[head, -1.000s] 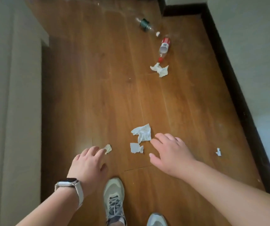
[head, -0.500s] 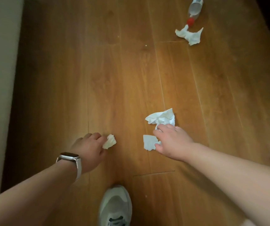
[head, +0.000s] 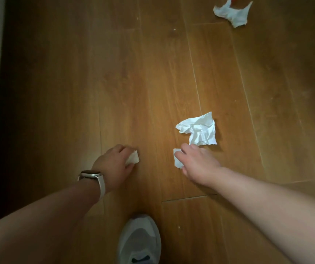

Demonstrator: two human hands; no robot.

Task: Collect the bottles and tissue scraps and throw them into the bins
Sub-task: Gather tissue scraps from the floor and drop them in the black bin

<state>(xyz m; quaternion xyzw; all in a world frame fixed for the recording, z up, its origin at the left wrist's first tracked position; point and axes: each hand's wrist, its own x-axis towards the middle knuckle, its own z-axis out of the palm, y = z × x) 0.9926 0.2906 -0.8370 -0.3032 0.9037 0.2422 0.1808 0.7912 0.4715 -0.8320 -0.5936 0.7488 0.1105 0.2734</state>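
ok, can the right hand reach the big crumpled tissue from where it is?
Probably yes: the right hand seems to pinch the small scrap, and the big crumpled tissue lies just beyond its fingertips on bare floor, nothing between.

Left hand [head: 112, 168]: a second ago open above the floor [head: 152, 82], now curled round the small crumpled tissue scrap [head: 133, 159].
Right hand [head: 198, 162]: lowered; forefinger and thumb now pinch the flat tissue scrap [head: 177, 162].
Bottles: out of frame.

- I can read no text, label, brand or number anywhere here.
- The silver watch with a pale strap [head: 91, 175] on my left wrist: face too blurred to read.
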